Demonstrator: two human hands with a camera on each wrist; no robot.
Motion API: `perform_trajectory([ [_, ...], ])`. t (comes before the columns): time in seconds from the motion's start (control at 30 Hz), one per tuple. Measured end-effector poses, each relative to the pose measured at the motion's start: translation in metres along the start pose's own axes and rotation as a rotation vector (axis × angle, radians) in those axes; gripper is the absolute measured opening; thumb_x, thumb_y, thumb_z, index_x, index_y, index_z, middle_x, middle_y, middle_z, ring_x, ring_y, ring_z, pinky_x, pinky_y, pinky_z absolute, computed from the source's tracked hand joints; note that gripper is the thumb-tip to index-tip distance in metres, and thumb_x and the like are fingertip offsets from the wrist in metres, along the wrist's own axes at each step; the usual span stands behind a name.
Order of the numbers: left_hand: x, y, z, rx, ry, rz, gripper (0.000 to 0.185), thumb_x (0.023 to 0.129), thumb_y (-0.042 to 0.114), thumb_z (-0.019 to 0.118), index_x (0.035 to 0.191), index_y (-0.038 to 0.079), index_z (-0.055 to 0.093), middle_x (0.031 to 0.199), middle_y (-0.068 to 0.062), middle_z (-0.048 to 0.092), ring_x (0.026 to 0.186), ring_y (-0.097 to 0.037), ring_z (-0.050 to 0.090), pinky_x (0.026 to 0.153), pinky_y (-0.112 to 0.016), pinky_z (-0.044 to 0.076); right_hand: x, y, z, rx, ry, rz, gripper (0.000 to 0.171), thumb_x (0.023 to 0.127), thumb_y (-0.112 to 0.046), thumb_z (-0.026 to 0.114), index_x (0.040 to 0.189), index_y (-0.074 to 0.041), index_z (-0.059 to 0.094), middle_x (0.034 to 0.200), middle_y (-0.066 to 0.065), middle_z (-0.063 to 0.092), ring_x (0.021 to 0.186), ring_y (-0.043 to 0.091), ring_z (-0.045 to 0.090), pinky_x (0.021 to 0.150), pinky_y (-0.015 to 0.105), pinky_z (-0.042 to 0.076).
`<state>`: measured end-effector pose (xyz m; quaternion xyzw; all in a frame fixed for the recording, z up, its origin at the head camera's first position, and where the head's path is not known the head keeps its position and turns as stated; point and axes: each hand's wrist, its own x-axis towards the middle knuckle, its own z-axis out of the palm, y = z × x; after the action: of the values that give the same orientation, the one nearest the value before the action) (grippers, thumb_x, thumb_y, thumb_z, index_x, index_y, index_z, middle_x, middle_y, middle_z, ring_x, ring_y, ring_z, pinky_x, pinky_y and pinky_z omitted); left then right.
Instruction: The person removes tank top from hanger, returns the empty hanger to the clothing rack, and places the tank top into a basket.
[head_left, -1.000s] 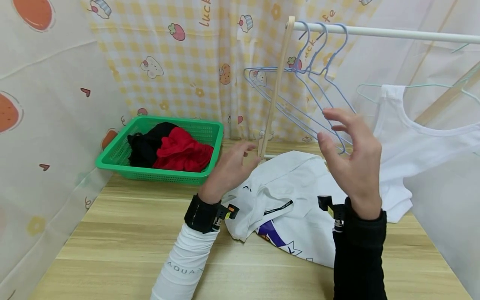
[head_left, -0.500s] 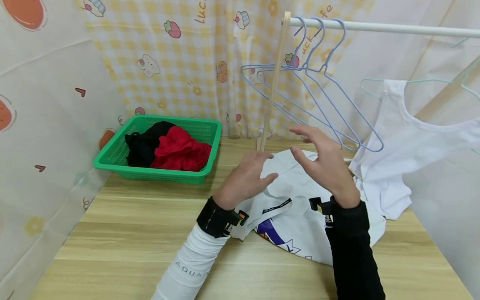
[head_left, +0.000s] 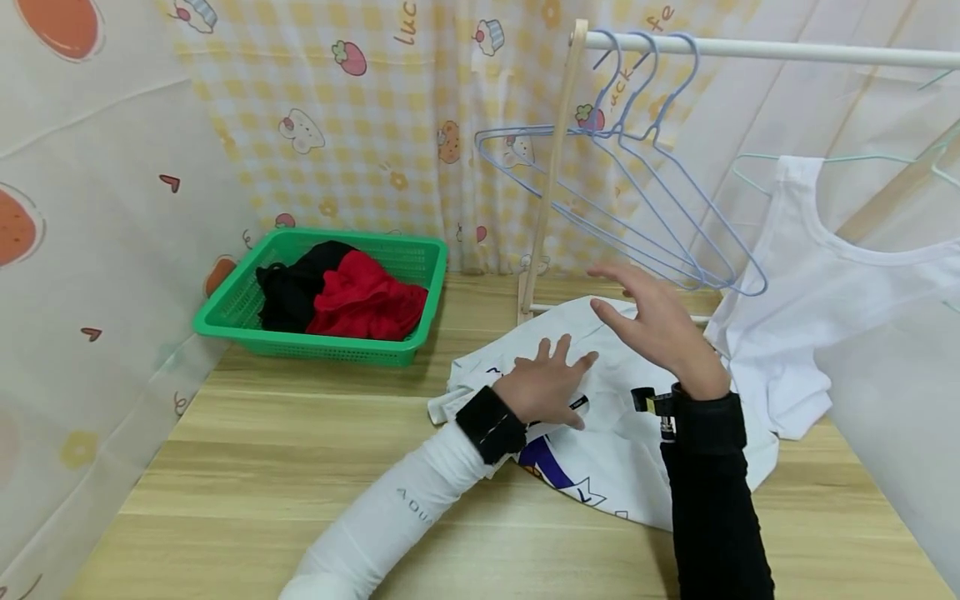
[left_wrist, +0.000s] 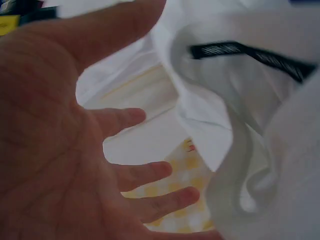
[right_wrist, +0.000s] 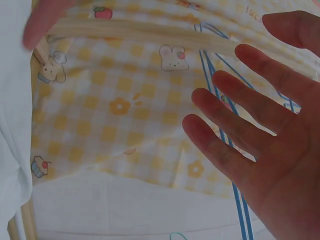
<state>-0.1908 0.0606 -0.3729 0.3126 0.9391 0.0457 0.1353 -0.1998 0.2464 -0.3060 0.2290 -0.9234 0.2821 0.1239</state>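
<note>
Left hand flat on a crumpled white T-shirt, right hand raised above it

The white T-shirt (head_left: 600,433) lies bunched on the wooden worktop (head_left: 300,467), spread from near right toward the foot of the wooden rack post (head_left: 551,167), its printed side partly showing. The left hand (head_left: 543,387) rests on the shirt's left part, its grip released and fingers spread and pointing away toward the rack; it is the nearer hand to the cloth. The right hand (head_left: 652,329) hangs just above the shirt's far part, also released, grasping nothing. Blue wire hangers (head_left: 637,208) dangle from the white rail (head_left: 787,54) above and beyond the right hand. A second white shirt (head_left: 810,300) hangs to the right; a green basket (head_left: 247,321) of red and black clothes sits far left.
</note>
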Motion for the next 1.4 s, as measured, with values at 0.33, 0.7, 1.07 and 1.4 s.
perform_trajectory([
  [0.33,0.049,0.006,0.009,0.245,-0.148,0.058,0.132,0.077,0.066,0.091,0.172,0.050,0.000,0.184,-0.001,-0.002,0.169,-0.035,0.012,0.108,-0.054,0.057,-0.007,0.007,-0.009,0.024,-0.046,0.065,0.048,0.112,-0.024,0.060,0.158,-0.010,0.053,0.158,0.017,0.057,0.146,0.042,0.052,0.114,0.062,0.046],
  [0.7,0.061,0.026,-0.012,0.305,-0.419,0.084,0.100,0.094,0.048,0.083,0.167,0.062,0.016,0.182,0.010,0.012,0.162,-0.019,0.029,0.109,-0.038,0.051,-0.005,0.005,-0.010,0.021,-0.065,0.087,0.049,0.113,-0.025,0.059,0.159,-0.011,0.052,0.159,0.017,0.056,0.146,0.041,0.052,0.116,0.060,0.046],
  [1.07,0.063,0.022,-0.003,0.232,-0.415,0.258,0.083,0.100,0.007,0.074,0.167,0.042,0.040,0.165,0.007,0.046,0.127,-0.012,0.050,0.086,-0.023,0.044,-0.007,0.011,-0.012,0.028,-0.034,0.051,0.046,0.112,-0.021,0.061,0.155,-0.006,0.055,0.156,0.020,0.058,0.141,0.043,0.056,0.113,0.061,0.048],
  [1.4,0.052,0.021,-0.018,0.240,-0.417,0.335,0.065,0.102,-0.004,0.065,0.157,0.029,0.057,0.156,0.006,0.055,0.117,-0.010,0.047,0.086,-0.023,0.039,-0.007,0.014,-0.012,0.040,-0.057,0.051,0.047,0.112,-0.022,0.060,0.156,-0.006,0.054,0.157,0.019,0.058,0.142,0.042,0.056,0.115,0.061,0.047],
])
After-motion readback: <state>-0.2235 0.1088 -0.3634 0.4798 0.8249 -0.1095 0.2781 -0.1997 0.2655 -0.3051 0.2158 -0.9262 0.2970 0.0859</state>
